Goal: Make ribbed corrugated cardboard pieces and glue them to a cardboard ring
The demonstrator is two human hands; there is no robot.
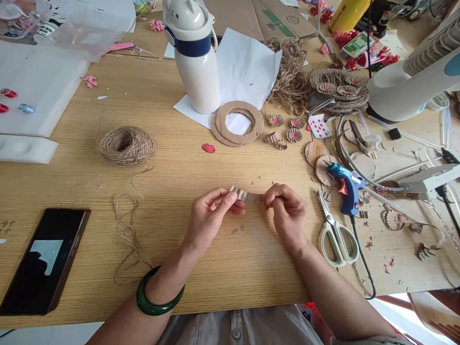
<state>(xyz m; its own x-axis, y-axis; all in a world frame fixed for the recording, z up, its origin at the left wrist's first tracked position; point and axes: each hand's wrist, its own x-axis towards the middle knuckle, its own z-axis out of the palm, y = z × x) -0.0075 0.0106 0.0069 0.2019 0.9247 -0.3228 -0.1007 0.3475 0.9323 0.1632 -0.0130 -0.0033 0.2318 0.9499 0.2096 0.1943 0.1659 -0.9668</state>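
A narrow strip of corrugated cardboard (256, 197) is stretched between my two hands above the table's front middle. My left hand (212, 211) pinches its ridged left end between thumb and fingers. The right end is gripped by my right hand (287, 211), whose fingers are curled and hide that tip. Small paper scraps lie on the wood just below the strip. Scissors with pale handles (338, 237) rest right of my right hand, and a blue glue gun (347, 184) lies beyond them.
A ball of jute twine (126, 146) sits left, with a loose strand trailing. Cardboard rings (240, 123), red discs (208, 148) and corrugated rosettes (294, 135) lie farther back. A white bottle (197, 62) stands behind; a phone (45, 261) lies front left. Cords and scraps clutter the right.
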